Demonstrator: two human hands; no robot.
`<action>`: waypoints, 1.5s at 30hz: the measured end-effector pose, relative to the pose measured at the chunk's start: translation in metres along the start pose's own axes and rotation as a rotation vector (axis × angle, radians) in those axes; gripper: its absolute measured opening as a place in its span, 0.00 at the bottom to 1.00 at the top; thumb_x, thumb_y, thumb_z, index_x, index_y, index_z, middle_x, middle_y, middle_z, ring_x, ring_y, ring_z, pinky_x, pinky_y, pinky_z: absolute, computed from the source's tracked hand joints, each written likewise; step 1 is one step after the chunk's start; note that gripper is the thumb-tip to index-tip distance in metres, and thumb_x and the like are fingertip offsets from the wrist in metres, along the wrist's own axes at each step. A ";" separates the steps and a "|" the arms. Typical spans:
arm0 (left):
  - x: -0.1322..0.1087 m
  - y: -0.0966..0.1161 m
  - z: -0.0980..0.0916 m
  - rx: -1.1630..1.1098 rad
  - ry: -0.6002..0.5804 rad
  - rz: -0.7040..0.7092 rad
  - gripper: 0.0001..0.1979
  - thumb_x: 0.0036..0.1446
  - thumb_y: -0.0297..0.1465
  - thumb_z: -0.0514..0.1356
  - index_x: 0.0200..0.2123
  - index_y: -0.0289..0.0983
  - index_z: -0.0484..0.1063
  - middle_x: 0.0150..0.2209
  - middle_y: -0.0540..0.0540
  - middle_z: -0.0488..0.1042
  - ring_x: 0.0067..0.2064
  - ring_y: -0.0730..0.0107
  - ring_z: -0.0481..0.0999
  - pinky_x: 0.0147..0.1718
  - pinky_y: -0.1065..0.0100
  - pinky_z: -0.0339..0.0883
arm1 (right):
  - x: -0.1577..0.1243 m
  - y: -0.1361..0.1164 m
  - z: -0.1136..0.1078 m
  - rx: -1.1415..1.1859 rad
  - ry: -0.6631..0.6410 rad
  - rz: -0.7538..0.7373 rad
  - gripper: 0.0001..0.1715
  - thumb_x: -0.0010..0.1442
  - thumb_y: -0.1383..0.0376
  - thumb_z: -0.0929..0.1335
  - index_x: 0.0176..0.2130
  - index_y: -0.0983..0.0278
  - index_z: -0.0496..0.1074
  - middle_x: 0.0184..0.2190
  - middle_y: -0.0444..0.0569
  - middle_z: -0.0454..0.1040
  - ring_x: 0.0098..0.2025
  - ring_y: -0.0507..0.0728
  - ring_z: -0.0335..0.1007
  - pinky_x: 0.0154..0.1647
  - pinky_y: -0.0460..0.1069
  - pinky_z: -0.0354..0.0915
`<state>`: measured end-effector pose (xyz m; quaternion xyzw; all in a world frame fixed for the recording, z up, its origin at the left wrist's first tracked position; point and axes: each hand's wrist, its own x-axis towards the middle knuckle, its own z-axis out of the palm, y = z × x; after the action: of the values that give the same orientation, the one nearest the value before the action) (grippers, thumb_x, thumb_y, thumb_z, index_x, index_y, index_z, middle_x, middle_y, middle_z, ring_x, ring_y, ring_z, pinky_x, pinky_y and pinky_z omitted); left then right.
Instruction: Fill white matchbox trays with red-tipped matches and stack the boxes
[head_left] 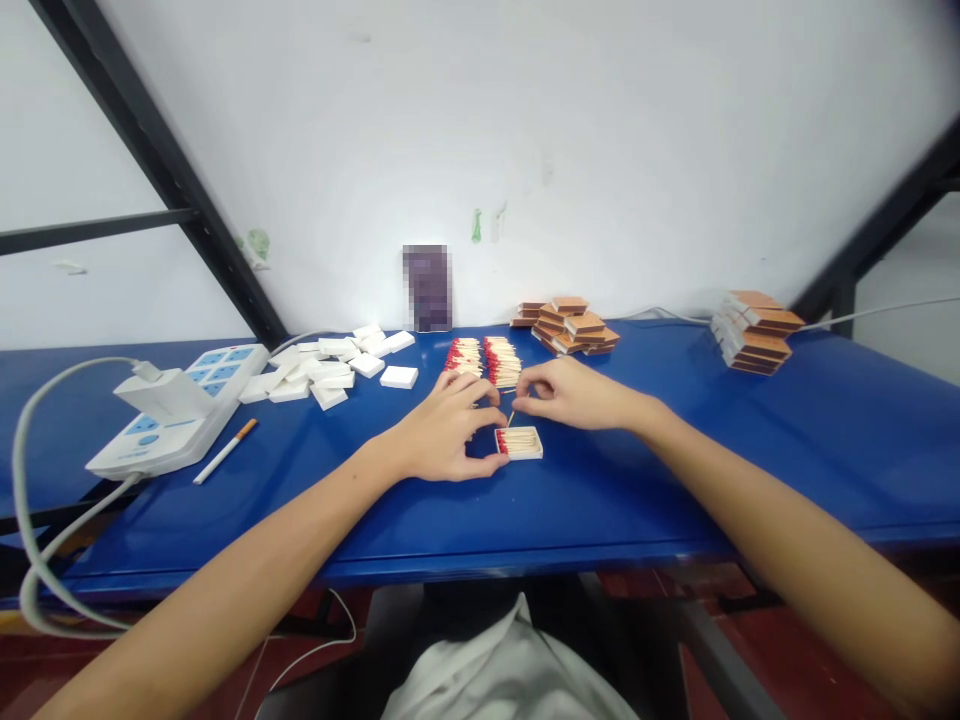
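Note:
A small white matchbox tray (520,442) filled with red-tipped matches lies on the blue table (600,490). My left hand (450,430) curls round its left end, thumb and fingers steadying it. My right hand (570,393) hovers just above and behind the tray, fingers pinched on a single match (511,417) that points down at it. Just beyond both hands lie two piles of loose red-tipped matches (484,360).
A heap of empty white trays (330,368) lies at the left, beside a white power strip (184,405) with cables and a cigarette (225,452). Stacks of brown matchbox sleeves (570,325) stand at the back, another stack (754,332) at the right.

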<state>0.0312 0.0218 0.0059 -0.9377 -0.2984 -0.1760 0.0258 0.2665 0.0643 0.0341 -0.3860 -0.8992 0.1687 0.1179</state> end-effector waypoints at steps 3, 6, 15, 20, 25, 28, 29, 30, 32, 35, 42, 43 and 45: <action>0.000 0.000 0.001 0.010 -0.012 -0.022 0.22 0.59 0.48 0.61 0.49 0.39 0.77 0.51 0.39 0.69 0.53 0.52 0.67 0.56 0.48 0.56 | 0.002 0.006 0.003 -0.206 0.093 0.121 0.18 0.65 0.53 0.64 0.33 0.63 0.74 0.26 0.45 0.72 0.27 0.52 0.62 0.29 0.48 0.49; 0.000 0.001 0.002 0.036 -0.039 -0.035 0.24 0.59 0.50 0.60 0.51 0.40 0.76 0.54 0.37 0.68 0.56 0.48 0.65 0.57 0.46 0.55 | 0.005 0.009 0.008 -0.293 0.061 0.204 0.23 0.65 0.48 0.63 0.32 0.62 0.73 0.30 0.48 0.75 0.29 0.54 0.66 0.28 0.48 0.49; 0.000 0.002 0.004 0.043 -0.052 -0.024 0.24 0.60 0.49 0.60 0.53 0.41 0.75 0.57 0.36 0.66 0.59 0.46 0.63 0.58 0.44 0.56 | 0.005 0.013 0.010 -0.247 -0.050 0.127 0.10 0.60 0.56 0.67 0.35 0.60 0.74 0.32 0.46 0.77 0.31 0.54 0.68 0.29 0.47 0.53; 0.000 0.003 0.003 0.025 -0.042 -0.018 0.21 0.61 0.47 0.60 0.50 0.40 0.76 0.57 0.37 0.67 0.58 0.46 0.63 0.58 0.44 0.56 | 0.003 0.015 0.006 -0.232 -0.080 0.070 0.09 0.60 0.63 0.65 0.34 0.62 0.75 0.31 0.47 0.77 0.30 0.53 0.67 0.30 0.47 0.53; 0.000 0.004 0.002 0.013 -0.037 -0.012 0.19 0.61 0.46 0.60 0.48 0.40 0.76 0.55 0.38 0.68 0.57 0.49 0.64 0.57 0.46 0.56 | 0.000 0.014 -0.002 -0.239 -0.074 0.068 0.07 0.59 0.63 0.66 0.33 0.62 0.74 0.30 0.47 0.76 0.29 0.53 0.66 0.29 0.47 0.52; 0.000 0.004 0.001 0.002 -0.029 0.001 0.18 0.61 0.45 0.60 0.46 0.40 0.76 0.54 0.38 0.69 0.56 0.49 0.65 0.56 0.47 0.56 | -0.002 0.014 -0.006 -0.241 -0.106 0.074 0.06 0.57 0.63 0.67 0.32 0.61 0.73 0.29 0.47 0.76 0.30 0.53 0.66 0.29 0.47 0.52; 0.000 0.004 0.001 -0.001 -0.028 0.008 0.17 0.61 0.45 0.60 0.46 0.40 0.76 0.54 0.39 0.69 0.55 0.50 0.66 0.56 0.47 0.56 | -0.003 0.013 -0.006 -0.248 -0.119 0.077 0.06 0.57 0.62 0.67 0.32 0.61 0.73 0.30 0.46 0.76 0.30 0.54 0.67 0.29 0.47 0.52; 0.000 0.004 0.000 -0.003 -0.028 0.015 0.17 0.60 0.43 0.60 0.46 0.39 0.76 0.53 0.39 0.69 0.55 0.50 0.66 0.56 0.48 0.56 | -0.003 0.013 -0.006 -0.257 -0.128 0.080 0.06 0.57 0.62 0.67 0.32 0.61 0.73 0.30 0.46 0.76 0.31 0.54 0.67 0.30 0.47 0.53; 0.000 0.004 -0.001 -0.006 -0.031 0.024 0.15 0.60 0.41 0.60 0.46 0.39 0.76 0.53 0.39 0.69 0.55 0.51 0.66 0.56 0.48 0.56 | -0.003 0.012 -0.005 -0.272 -0.131 0.082 0.07 0.57 0.61 0.67 0.34 0.60 0.74 0.32 0.47 0.77 0.31 0.54 0.67 0.30 0.47 0.52; -0.001 0.005 -0.004 -0.018 -0.040 0.034 0.15 0.58 0.39 0.61 0.46 0.39 0.76 0.54 0.40 0.69 0.55 0.51 0.66 0.57 0.49 0.55 | -0.002 0.011 -0.002 -0.268 -0.124 0.066 0.11 0.58 0.58 0.67 0.39 0.61 0.74 0.34 0.48 0.77 0.31 0.55 0.68 0.30 0.47 0.52; -0.002 0.004 -0.005 -0.036 -0.041 0.032 0.18 0.57 0.44 0.62 0.44 0.39 0.77 0.53 0.40 0.69 0.55 0.51 0.66 0.57 0.49 0.55 | 0.000 0.013 -0.001 -0.212 -0.150 0.073 0.08 0.59 0.62 0.67 0.35 0.62 0.74 0.32 0.48 0.77 0.31 0.54 0.68 0.30 0.47 0.54; -0.001 0.004 -0.004 -0.032 -0.037 0.029 0.18 0.57 0.45 0.62 0.44 0.39 0.77 0.53 0.40 0.69 0.55 0.51 0.66 0.57 0.49 0.55 | -0.001 0.013 -0.002 -0.207 -0.160 0.085 0.07 0.58 0.61 0.67 0.34 0.62 0.74 0.32 0.48 0.77 0.31 0.54 0.67 0.30 0.47 0.54; -0.001 0.003 -0.003 -0.021 -0.027 0.022 0.19 0.58 0.46 0.61 0.44 0.39 0.77 0.52 0.40 0.70 0.55 0.51 0.66 0.57 0.48 0.54 | -0.003 0.011 -0.005 -0.186 -0.199 0.112 0.07 0.56 0.61 0.68 0.30 0.61 0.74 0.30 0.47 0.76 0.29 0.54 0.67 0.29 0.47 0.55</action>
<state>0.0313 0.0181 0.0088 -0.9435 -0.2863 -0.1660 0.0140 0.2773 0.0704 0.0342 -0.4262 -0.8953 0.1283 -0.0178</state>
